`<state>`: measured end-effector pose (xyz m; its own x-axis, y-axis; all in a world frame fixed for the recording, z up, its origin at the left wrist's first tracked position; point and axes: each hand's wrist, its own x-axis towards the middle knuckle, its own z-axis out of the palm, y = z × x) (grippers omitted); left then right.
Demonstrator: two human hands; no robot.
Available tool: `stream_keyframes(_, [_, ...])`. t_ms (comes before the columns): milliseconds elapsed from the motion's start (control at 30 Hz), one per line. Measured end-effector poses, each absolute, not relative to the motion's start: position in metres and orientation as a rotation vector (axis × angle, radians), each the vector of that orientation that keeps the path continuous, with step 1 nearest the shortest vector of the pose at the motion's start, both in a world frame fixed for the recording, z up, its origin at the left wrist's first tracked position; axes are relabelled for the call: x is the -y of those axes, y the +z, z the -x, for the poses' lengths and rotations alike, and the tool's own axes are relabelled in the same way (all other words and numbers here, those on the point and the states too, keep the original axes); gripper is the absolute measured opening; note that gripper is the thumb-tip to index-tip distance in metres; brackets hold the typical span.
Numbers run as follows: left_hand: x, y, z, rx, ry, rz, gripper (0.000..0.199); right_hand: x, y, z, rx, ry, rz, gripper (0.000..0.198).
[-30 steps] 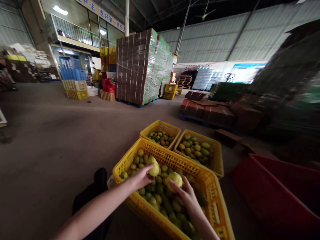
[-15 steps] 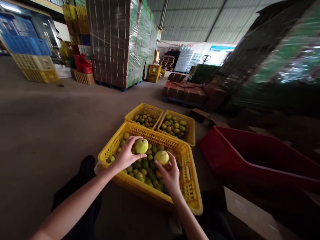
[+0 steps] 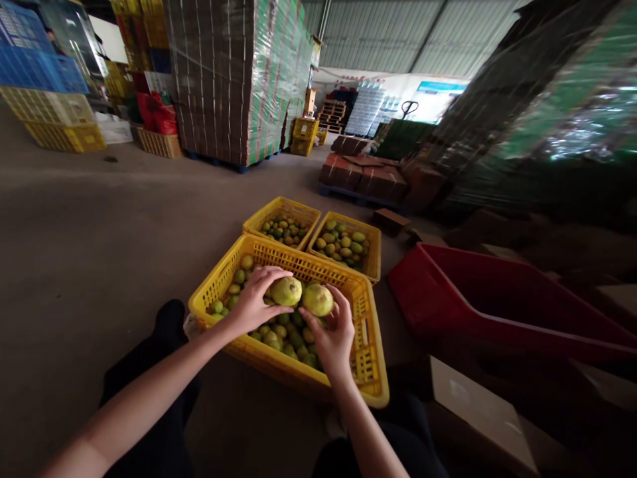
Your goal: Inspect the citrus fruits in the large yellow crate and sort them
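My left hand (image 3: 255,300) is closed around a yellow-green lemon (image 3: 286,291), thumb below and fingers above. My right hand (image 3: 334,332) grips a second lemon (image 3: 318,300) from its right side. The two lemons are side by side, very close together, above a large yellow crate (image 3: 374,362). Inside that crate lie many more green and yellowish lemons (image 3: 298,348), partly hidden under my hands and the held fruit.
Two smaller yellow crates (image 3: 311,214) of similar fruit stand just beyond the large one. A red tub (image 3: 448,292) is to the right, with an open cardboard box (image 3: 478,411) nearer me. Wrapped pallet stacks (image 3: 213,79) rise behind.
My hands have drawn closer together, bringing the two lemons nearly side by side. Both lemons have turned a little in my fingers. The view has shifted slightly.
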<state>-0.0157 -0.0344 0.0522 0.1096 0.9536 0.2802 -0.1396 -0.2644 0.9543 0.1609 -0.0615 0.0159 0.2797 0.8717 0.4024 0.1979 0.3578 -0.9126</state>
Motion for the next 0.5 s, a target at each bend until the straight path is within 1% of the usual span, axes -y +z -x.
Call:
stream_keyframes(100, [0.026, 0.045, 0.011, -0.782, 1.277, -1.125, 0.057, 0.062, 0.023, -0.16, 1.128, 0.745, 1.13, 0.057])
stream_keyframes(200, [0.02, 0.042, 0.009, -0.644, 1.141, -0.762, 0.046, 0.059, 0.024, -0.161, 0.971, 0.948, 1.148, 0.049])
stream_keyframes(267, [0.019, 0.045, 0.011, -0.55, 1.041, -0.568, 0.041, 0.055, 0.022, -0.161, 0.845, 1.084, 1.152, 0.049])
stream_keyframes(400, [0.019, 0.053, 0.015, -0.352, 0.902, -0.326, 0.048, 0.048, 0.021, -0.159, 0.548, 1.299, 1.11, 0.055])
stream_keyframes(500, [0.018, 0.05, 0.016, -0.269, 0.939, -0.225, 0.049, 0.048, 0.026, -0.158, 0.425, 1.46, 1.028, 0.052])
